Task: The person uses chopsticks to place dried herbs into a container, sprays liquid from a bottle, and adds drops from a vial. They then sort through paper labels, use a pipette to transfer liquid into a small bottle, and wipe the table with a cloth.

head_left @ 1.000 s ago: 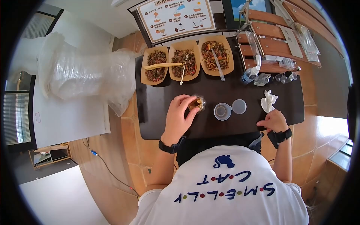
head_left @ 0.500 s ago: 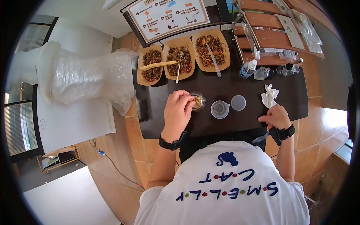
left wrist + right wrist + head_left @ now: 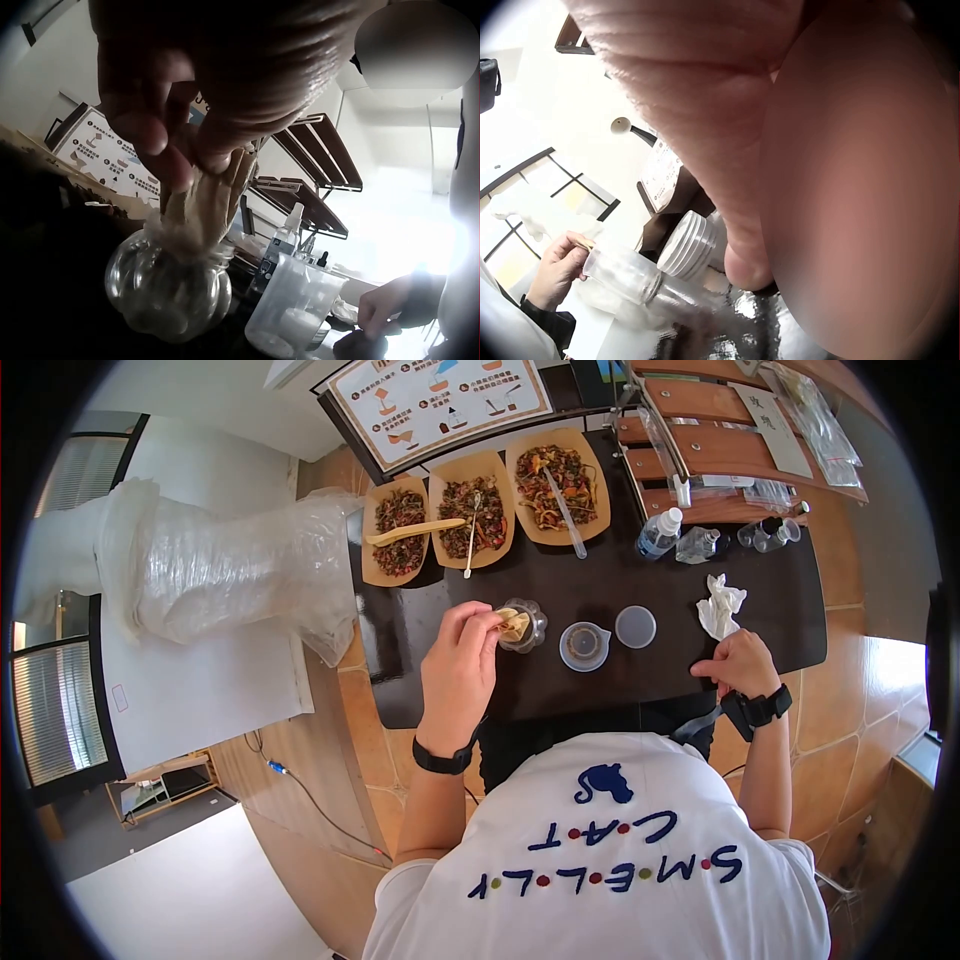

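The left hand [image 3: 462, 672] pinches a tan, crumpled cloth-like bundle [image 3: 514, 625] between thumb and fingers. In the left wrist view the bundle [image 3: 202, 214] stands in the mouth of a clear, ribbed glass jar [image 3: 171, 289]. To the jar's right on the dark table [image 3: 440, 690] are a clear measuring cup [image 3: 584, 647] and a round translucent lid or tub [image 3: 636, 627]. The right hand [image 3: 740, 663] rests near the table's front edge, fingers loosely curled, just below a crumpled white tissue [image 3: 721, 606]; nothing shows in its grip.
Three paper trays of dried plant bits [image 3: 560, 537] line the back, with a wooden tool [image 3: 415, 531], a thin white stick and a clear dropper across them. A spray bottle [image 3: 660, 534] and small bottles stand back right, beside a slatted wooden rack [image 3: 730, 450]. A printed sign stands behind.
The left hand's fingers have drawn back from around the jar and lifted the tan bundle to its mouth, where more of it shows. The right hand stays by the tissue. The head view has shifted slightly.
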